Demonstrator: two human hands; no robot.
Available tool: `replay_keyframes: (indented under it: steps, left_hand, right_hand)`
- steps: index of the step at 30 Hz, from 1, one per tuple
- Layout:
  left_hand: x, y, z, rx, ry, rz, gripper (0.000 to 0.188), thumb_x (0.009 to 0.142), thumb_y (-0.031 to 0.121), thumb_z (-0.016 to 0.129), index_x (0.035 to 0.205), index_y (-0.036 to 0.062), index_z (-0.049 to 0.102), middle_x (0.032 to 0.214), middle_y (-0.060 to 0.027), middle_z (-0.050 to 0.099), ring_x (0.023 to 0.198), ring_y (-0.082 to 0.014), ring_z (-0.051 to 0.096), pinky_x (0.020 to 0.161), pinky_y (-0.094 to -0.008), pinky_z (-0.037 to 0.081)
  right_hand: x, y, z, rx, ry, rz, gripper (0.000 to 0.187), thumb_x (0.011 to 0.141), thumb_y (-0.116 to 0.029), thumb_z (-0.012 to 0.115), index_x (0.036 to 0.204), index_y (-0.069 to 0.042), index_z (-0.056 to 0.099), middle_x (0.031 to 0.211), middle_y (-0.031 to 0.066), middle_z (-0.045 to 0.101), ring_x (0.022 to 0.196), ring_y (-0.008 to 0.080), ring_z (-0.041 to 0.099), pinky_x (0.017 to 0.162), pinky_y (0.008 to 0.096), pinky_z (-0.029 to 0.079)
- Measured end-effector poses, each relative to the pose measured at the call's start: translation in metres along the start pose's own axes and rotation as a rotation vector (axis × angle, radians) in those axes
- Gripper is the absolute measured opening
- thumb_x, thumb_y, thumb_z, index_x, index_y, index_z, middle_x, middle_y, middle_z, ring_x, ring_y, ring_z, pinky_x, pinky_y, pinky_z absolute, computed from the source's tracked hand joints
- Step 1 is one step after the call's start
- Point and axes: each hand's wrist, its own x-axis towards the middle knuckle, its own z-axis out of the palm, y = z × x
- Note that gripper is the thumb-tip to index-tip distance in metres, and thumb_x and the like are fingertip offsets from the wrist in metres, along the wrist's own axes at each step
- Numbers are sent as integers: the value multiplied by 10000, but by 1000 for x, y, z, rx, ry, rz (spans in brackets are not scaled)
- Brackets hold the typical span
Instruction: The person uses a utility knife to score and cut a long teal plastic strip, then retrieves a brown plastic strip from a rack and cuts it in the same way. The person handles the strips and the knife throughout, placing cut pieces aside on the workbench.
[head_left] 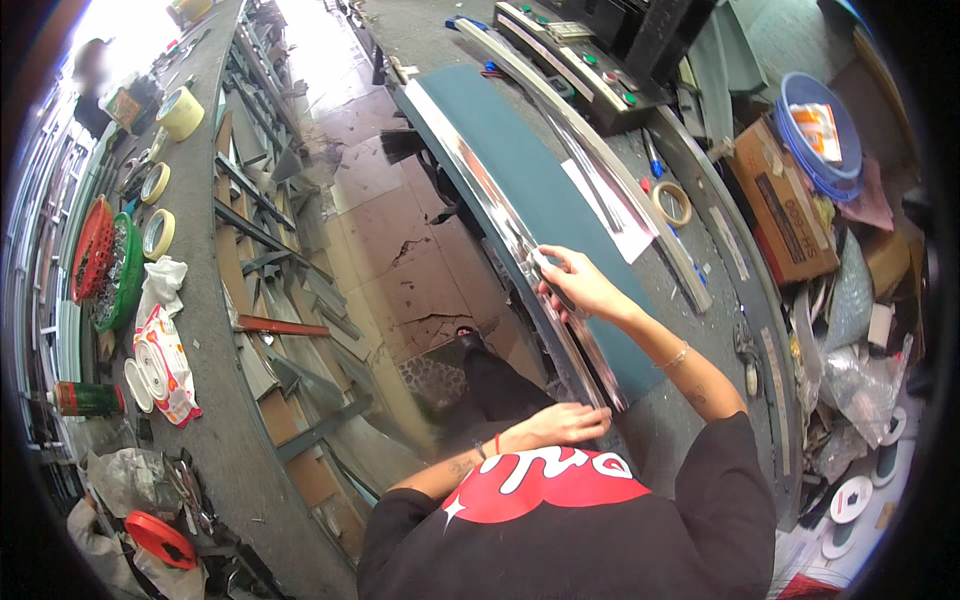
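Observation:
A long, shiny metal profile (476,180) lies lengthwise along the left edge of a dark green mat (530,165) on the bench. My right hand (578,283) is closed over the profile around its middle. A small dark item shows under its fingers, too hidden to name. Flat and with fingers stretched out, my left hand (568,426) rests by the profile's near end, fingertips touching it. White paper (603,212) with thin dark strips on it lies on the mat, right of my right hand.
Right of the mat are a long pale bar (590,155), a tape roll (671,204), a cardboard box (785,205) and a blue basin (845,150). Across the tiled aisle (390,220), a bench holds tape rolls, a red basket (92,245) and a wipes pack (167,365). A person (92,95) stands far left.

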Motion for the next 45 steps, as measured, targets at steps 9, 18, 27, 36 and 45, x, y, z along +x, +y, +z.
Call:
replay_keyframes:
  steps: [9, 18, 27, 36, 45]
  left_hand:
    - [-1, -14, 19, 15, -19, -6, 276, 774, 150, 522, 1015, 19, 499, 1159, -150, 508, 690, -183, 608, 583, -289, 510]
    - [1, -22, 21, -134, -42, -7, 269, 793, 114, 482, 1014, -39, 494, 1102, -142, 467, 712, -208, 622, 622, -314, 522]
    - [-2, -27, 17, -189, -114, -133, 333, 809, 133, 512, 1098, -33, 514, 1090, -128, 520, 866, -213, 580, 724, -308, 486]
    - [7, -38, -50, 179, -73, -353, 478, 834, 201, 560, 1271, 27, 474, 1188, -50, 527, 996, -169, 520, 760, -282, 429]
    - [31, -62, -83, 679, -194, -72, 420, 783, 139, 518, 1203, 111, 506, 1119, -9, 539, 951, -136, 511, 859, -307, 421]
  right_hand:
    - [122, -69, -1, 15, -24, -56, 575, 919, -164, 495, 1405, -65, 203, 806, 147, 634, 550, 151, 581, 440, 329, 530]
    - [234, -123, 3, 48, -10, -118, 554, 900, -133, 495, 1381, -35, 239, 779, 154, 612, 531, 182, 589, 427, 343, 518]
    - [336, -185, 13, 59, 37, -296, 535, 874, -137, 500, 1352, -21, 289, 827, 154, 588, 537, 179, 575, 418, 340, 501]
    - [264, -213, -46, 280, 90, -608, 423, 938, -286, 509, 1279, -47, 433, 811, 51, 570, 549, 88, 525, 444, 238, 451]
    - [-45, -108, -169, 148, 486, -544, 452, 955, -237, 478, 1348, -43, 367, 882, 64, 565, 608, 69, 515, 439, 193, 410]
